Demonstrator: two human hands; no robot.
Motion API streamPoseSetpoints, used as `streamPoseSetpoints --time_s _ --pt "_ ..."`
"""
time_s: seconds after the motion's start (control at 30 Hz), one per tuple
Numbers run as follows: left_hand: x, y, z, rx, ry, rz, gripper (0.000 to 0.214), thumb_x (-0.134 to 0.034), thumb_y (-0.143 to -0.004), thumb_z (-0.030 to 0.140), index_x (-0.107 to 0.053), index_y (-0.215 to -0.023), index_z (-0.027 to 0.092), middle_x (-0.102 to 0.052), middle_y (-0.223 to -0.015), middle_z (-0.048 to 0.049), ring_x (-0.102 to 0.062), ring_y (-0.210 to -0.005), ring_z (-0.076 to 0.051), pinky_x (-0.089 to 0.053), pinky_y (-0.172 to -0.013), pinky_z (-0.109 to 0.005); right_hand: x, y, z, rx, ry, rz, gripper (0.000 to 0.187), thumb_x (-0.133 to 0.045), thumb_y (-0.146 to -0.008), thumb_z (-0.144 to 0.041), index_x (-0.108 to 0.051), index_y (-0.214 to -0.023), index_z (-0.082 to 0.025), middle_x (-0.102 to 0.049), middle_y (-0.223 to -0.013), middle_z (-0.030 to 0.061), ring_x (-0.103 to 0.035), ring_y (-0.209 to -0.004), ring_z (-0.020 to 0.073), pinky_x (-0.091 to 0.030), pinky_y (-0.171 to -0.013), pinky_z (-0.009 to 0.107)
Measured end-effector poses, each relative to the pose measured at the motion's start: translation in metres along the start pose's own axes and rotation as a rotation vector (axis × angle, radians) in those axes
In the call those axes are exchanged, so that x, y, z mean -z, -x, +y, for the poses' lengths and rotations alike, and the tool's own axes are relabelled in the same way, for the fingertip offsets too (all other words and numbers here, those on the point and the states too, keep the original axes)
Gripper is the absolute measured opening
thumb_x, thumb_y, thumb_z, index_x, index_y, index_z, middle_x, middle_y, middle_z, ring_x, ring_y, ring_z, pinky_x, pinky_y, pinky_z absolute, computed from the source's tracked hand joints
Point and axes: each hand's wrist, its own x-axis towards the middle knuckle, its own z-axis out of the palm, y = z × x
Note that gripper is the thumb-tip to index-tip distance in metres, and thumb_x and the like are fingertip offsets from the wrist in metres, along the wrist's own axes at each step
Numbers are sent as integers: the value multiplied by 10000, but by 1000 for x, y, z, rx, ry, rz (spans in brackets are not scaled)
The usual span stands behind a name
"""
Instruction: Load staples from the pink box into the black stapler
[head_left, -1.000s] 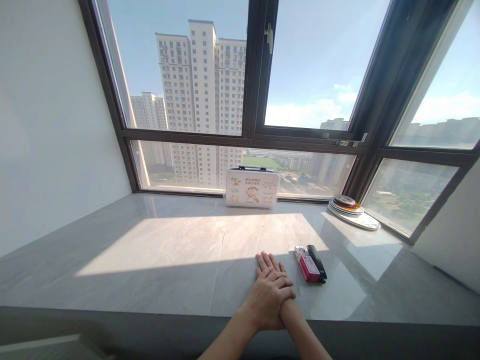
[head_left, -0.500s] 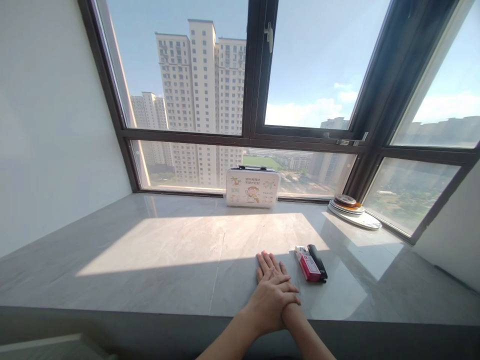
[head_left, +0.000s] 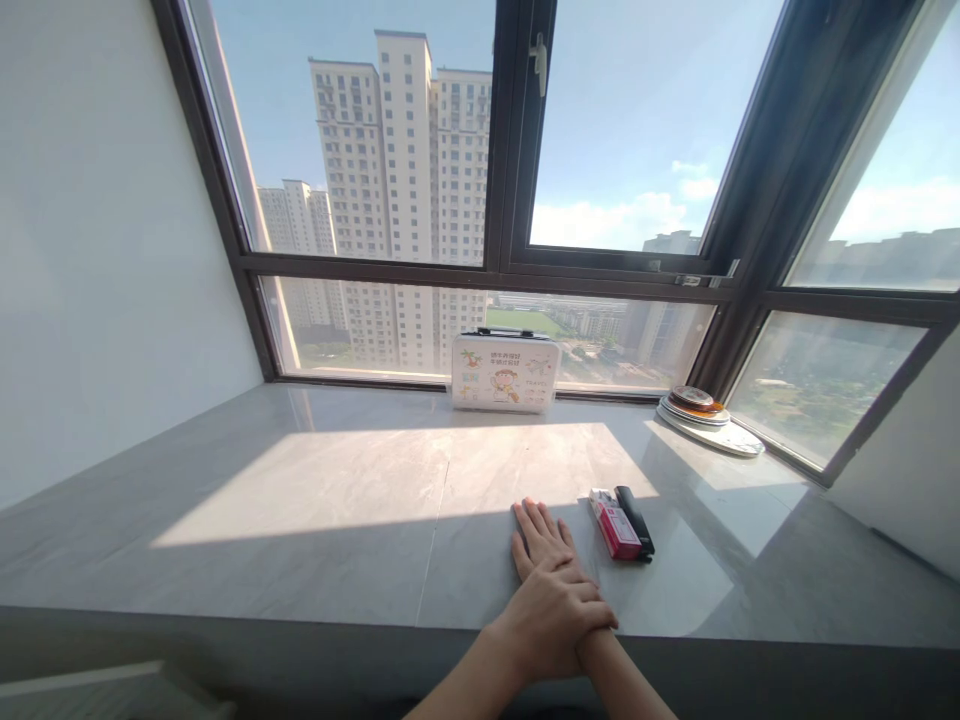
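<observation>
My right hand (head_left: 538,535) lies palm down on the grey marble-look window sill (head_left: 337,565), fingers stretched out and slightly apart. Across its back and wrist rests my left hand (head_left: 551,610), its fingers curled round the right wrist. The lower part of the right hand is hidden under the left one. Just right of my hands, a small pink-and-white box (head_left: 616,528) lies alongside a black stapler (head_left: 635,522). Neither hand touches them.
A white carry case (head_left: 506,375) with cartoon prints stands upright against the window. Stacked round plates or discs (head_left: 694,405) sit in the right corner, on a white oval board (head_left: 739,441). A dark window frame (head_left: 375,271) borders the sill, and a white wall (head_left: 97,250) rises at left.
My left hand has slid back along the right hand toward the wrist, uncovering more of the right hand's back. The right hand, box and stapler stay in place.
</observation>
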Motion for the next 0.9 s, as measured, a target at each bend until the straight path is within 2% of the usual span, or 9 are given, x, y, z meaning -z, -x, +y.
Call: streamPoseSetpoints --time_s 0.1,0.23,0.33,0.4,0.47,0.57,0.67,0.8,0.9 --pt "-11 -1 11 -63 -93 -4 226 -576 -903 324 -655 -1109 276 -714 -1064 -34 -653 -1053 -248 -383 -1024 -422 8 1 -2 -10 10 -41 586 -372 -979 -358 -355 -1564 -321 -272 -1645 -4 -226 -1526 254 -177 -1207 510" --pt "-18 -2 20 -110 -198 -24 227 -509 -969 329 -606 -1157 245 -694 -1044 -37 -635 -995 -225 -429 -955 -391 9 1 -3 7 39 -30 575 -333 -999 -374 -332 -1572 -323 -270 -1652 -1 -203 -1531 234 -143 -1217 484" --pt "0 2 13 -108 -178 -73 267 -499 -979 319 -600 -1213 239 -697 -1107 -53 -625 -1064 -222 -413 -1015 -376 2 0 -4 -6 69 -35 581 -353 -995 -362 -327 -1574 -319 -268 -1652 4 -210 -1530 243 -147 -1217 497" --pt "21 7 0 -90 -112 -105 353 -490 -984 335 -569 -1322 272 -670 -1271 -54 -575 -1227 -234 -339 -1121 -377 -5 1 -3 -26 106 -26 597 -372 -986 -313 -317 -1579 -300 -258 -1654 18 -194 -1536 247 -136 -1221 512" --pt "39 13 -15 -24 -57 -120 460 -446 -1005 365 -466 -1463 328 -513 -1511 -24 -424 -1414 -264 -235 -1201 -403 -10 4 0 4 144 4 623 -379 -973 -261 -289 -1590 -278 -231 -1658 34 -147 -1547 245 -106 -1226 526" --pt "51 25 -34 40 -8 -122 546 -471 -1001 444 -372 -1533 369 -376 -1612 -7 -334 -1477 -274 -199 -1231 -424 -8 10 5 105 154 35 652 -416 -961 -290 -269 -1596 -276 -182 -1665 37 -100 -1554 252 -91 -1229 532" --pt "45 42 -45 219 3 -56 558 -429 -1007 542 -353 -1539 392 -367 -1617 6 -334 -1482 -249 -236 -1230 -425 2 12 8 138 82 12 668 -455 -944 -346 -290 -1590 -293 -189 -1665 25 -125 -1550 263 -139 -1226 515" --pt "30 67 -58 681 -121 99 520 -280 -1046 506 -367 -1539 363 -365 -1618 -11 -292 -1504 -264 -218 -1232 -504 16 8 5 65 -83 40 573 -414 -963 -344 -423 -1534 -296 -324 -1628 37 -241 -1522 264 -207 -1211 499" --pt "21 77 -67 803 -225 131 549 -353 -1017 512 -381 -1536 337 -317 -1639 -26 -217 -1529 -295 -165 -1238 -550 25 9 -2 41 -255 83 471 -441 -951 -343 -607 -1387 -280 -493 -1531 58 -375 -1459 275 -232 -1206 499"
